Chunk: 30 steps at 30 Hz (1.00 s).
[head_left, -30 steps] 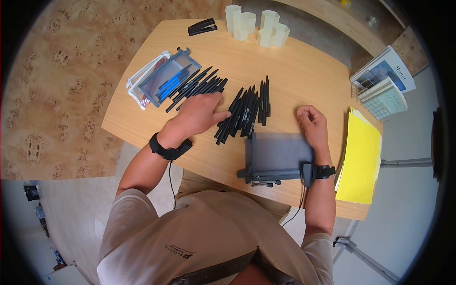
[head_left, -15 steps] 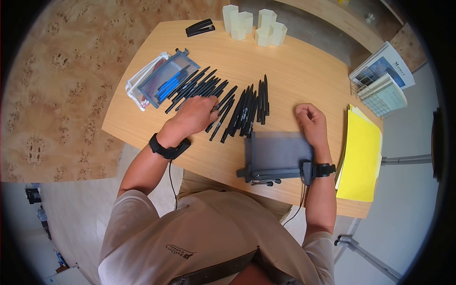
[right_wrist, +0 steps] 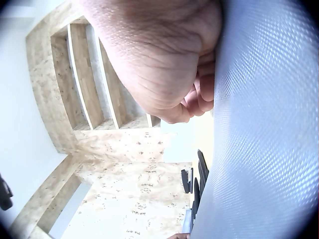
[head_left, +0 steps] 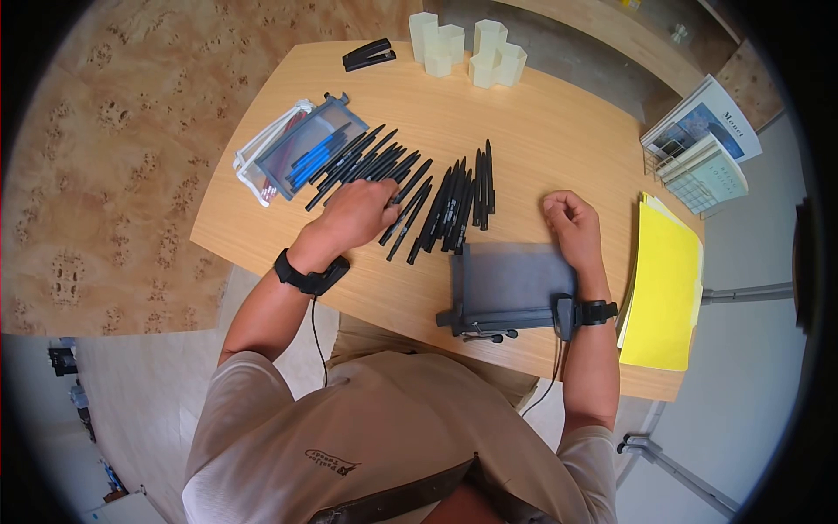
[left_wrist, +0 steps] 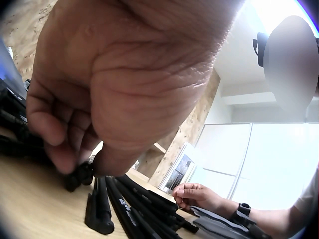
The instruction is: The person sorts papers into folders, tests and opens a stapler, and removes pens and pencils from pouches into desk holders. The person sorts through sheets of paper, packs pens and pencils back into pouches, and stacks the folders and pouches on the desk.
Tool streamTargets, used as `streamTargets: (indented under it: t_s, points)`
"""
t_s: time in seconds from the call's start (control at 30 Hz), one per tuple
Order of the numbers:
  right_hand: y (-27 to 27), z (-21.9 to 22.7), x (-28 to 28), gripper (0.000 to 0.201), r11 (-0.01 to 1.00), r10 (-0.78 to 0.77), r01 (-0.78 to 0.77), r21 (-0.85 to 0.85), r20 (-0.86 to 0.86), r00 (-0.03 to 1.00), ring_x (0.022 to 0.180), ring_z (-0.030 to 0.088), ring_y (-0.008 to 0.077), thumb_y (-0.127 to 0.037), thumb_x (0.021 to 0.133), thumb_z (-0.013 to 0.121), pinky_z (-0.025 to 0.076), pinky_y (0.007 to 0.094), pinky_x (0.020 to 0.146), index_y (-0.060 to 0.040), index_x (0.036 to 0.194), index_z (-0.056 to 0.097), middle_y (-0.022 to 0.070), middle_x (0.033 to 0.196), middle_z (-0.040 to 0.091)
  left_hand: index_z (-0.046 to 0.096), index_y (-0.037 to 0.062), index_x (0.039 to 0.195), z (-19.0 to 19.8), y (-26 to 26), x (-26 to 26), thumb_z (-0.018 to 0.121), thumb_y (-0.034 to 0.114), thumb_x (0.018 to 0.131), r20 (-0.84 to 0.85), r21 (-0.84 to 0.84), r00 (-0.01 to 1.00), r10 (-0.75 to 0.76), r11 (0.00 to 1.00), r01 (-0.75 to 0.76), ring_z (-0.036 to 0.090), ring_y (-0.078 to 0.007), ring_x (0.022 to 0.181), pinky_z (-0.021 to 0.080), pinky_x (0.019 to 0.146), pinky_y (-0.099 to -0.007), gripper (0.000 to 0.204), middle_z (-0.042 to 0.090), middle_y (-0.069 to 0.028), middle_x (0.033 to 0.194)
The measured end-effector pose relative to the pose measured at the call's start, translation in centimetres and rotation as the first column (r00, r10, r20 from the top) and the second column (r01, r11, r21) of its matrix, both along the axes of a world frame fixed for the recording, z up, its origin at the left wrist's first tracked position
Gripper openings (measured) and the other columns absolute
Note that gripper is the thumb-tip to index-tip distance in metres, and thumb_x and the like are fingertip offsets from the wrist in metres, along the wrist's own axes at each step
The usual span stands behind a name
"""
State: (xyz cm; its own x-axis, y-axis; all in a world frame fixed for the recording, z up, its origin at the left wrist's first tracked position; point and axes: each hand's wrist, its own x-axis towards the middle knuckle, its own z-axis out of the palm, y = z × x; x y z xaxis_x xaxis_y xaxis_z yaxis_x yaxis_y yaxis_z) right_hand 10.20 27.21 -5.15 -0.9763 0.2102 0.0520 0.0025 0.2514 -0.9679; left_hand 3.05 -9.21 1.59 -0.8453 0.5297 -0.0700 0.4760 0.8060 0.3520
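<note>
Many black pens point(head_left: 449, 205) lie on the wooden desk in slanting rows. At the left row my left hand point(head_left: 360, 214) reaches down; in the left wrist view its thumb and fingers pinch dark pen ends point(left_wrist: 79, 177), how many I cannot tell. A pair of pens point(head_left: 408, 227) lies just right of that hand. My right hand point(head_left: 576, 234) rests, loosely curled and holding nothing, at the right edge of a grey mesh pouch point(head_left: 515, 284). Blue pens point(head_left: 316, 157) lie on another grey pouch point(head_left: 336, 112), beside a white-edged pouch point(head_left: 253, 160) with reddish pencils.
A black stapler point(head_left: 368, 55) and cream hexagonal holders point(head_left: 497, 54) stand along the far edge. Yellow folders point(head_left: 659, 288) lie at the right, below a wire rack point(head_left: 690, 185) with booklets. The desk's front edge runs close to the body.
My left hand has drawn back slightly to the left, and several pens from the middle pile now lie spread closer to the left row. The right hand has hardly moved.
</note>
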Motion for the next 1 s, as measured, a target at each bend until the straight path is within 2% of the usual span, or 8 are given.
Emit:
streamTargets:
  t_s: [0.03,0.37,0.5,0.6,0.67,0.77,0.9,1.0]
  points:
    - [0.0,0.0,0.0,0.011,1.0,0.003,-0.003,-0.003,0.0,1.0,0.062,0.046,0.0026,-0.011,0.098,0.067,0.037,0.0209,0.056,-0.0011,0.095,0.071,-0.0069,0.071,0.055,0.066,0.0014,0.103,-0.2,0.0,0.0,0.067,0.021,0.091,-0.006,-0.003,1.0,0.001,1.0,-0.001,0.068,-0.0433,0.084,0.054,0.075,-0.0508,0.022,0.071,-0.0217,0.085]
    - [-0.1,0.0,0.0,0.011,1.0,-0.001,0.001,-0.003,-0.01,1.0,0.063,0.045,0.0025,-0.01,0.097,0.066,0.037,0.021,0.056,-0.0008,0.095,0.071,-0.0071,0.071,0.055,0.063,0.0012,0.101,-1.3,-0.3,0.2,0.069,0.017,0.09,-0.006,0.059,1.0,-0.013,0.998,0.013,0.068,-0.0428,0.084,0.053,0.074,-0.0496,0.021,0.07,-0.0202,0.085]
    - [-0.1,0.1,0.0,0.01,1.0,-0.004,0.004,0.013,-0.009,1.0,0.063,0.045,0.0025,-0.01,0.097,0.066,0.037,0.0208,0.056,-0.0012,0.095,0.071,-0.0075,0.071,0.055,0.062,0.0007,0.095,-0.9,-0.2,0.7,0.067,0.019,0.09,-0.039,0.036,0.999,-0.003,0.999,0.004,0.068,-0.0443,0.084,0.054,0.075,-0.0519,0.019,0.07,-0.0228,0.085]
    - [-0.1,0.1,0.1,0.01,1.0,0.002,-0.002,-0.002,-0.012,1.0,0.064,0.045,0.0025,-0.01,0.097,0.066,0.037,0.0207,0.057,-0.0014,0.095,0.071,-0.0076,0.071,0.054,0.062,-0.0003,0.093,-0.6,-0.1,1.1,0.065,0.02,0.089,-0.059,-0.034,0.998,0.012,0.999,-0.014,0.069,-0.0437,0.082,0.054,0.074,-0.0518,0.02,0.07,-0.023,0.084]
    - [-0.1,0.1,0.1,0.01,1.0,0.006,-0.007,-0.014,-0.007,1.0,0.064,0.045,0.0025,-0.01,0.097,0.066,0.037,0.0207,0.057,-0.0014,0.095,0.071,-0.0076,0.072,0.054,0.063,-0.0009,0.09,-0.6,0.0,1.4,0.063,0.022,0.089,-0.147,-0.121,0.989,0.031,0.991,-0.049,0.069,-0.043,0.08,0.055,0.072,-0.0518,0.023,0.07,-0.0235,0.084]
    - [0.0,-0.1,0.0,0.01,1.0,0.005,-0.005,-0.015,-0.016,1.0,0.065,0.045,0.0025,-0.01,0.097,0.066,0.037,0.0208,0.057,-0.0016,0.095,0.071,-0.0076,0.072,0.054,0.063,0.0004,0.089,-0.8,-0.1,1.1,0.064,0.027,0.089,-0.088,-0.17,0.994,0.06,0.983,-0.074,0.068,-0.0435,0.082,0.053,0.074,-0.0523,0.027,0.07,-0.024,0.084]
    - [-0.1,0.3,0.1,0.011,1.0,0.0,0.0,0.008,-0.008,1.0,0.065,0.045,0.0028,-0.011,0.097,0.067,0.037,0.0209,0.058,-0.0011,0.095,0.071,-0.0074,0.072,0.054,0.064,0.0007,0.086,-0.3,-0.5,1.2,0.065,0.029,0.089,-0.078,-0.164,0.996,0.043,0.985,-0.056,0.069,-0.0432,0.08,0.054,0.073,-0.0521,0.028,0.07,-0.0228,0.082]
    - [-0.2,0.7,0.3,0.012,0.999,-0.008,0.008,0.049,0.0,1.0,0.066,0.046,0.0034,-0.012,0.097,0.067,0.039,0.0212,0.059,-0.0005,0.095,0.071,-0.0069,0.072,0.055,0.065,0.0011,0.087,0.7,-1.1,1.2,0.066,0.03,0.088,-0.072,-0.125,0.992,0.104,0.986,-0.113,0.068,-0.0432,0.08,0.054,0.073,-0.0521,0.029,0.071,-0.0222,0.082]
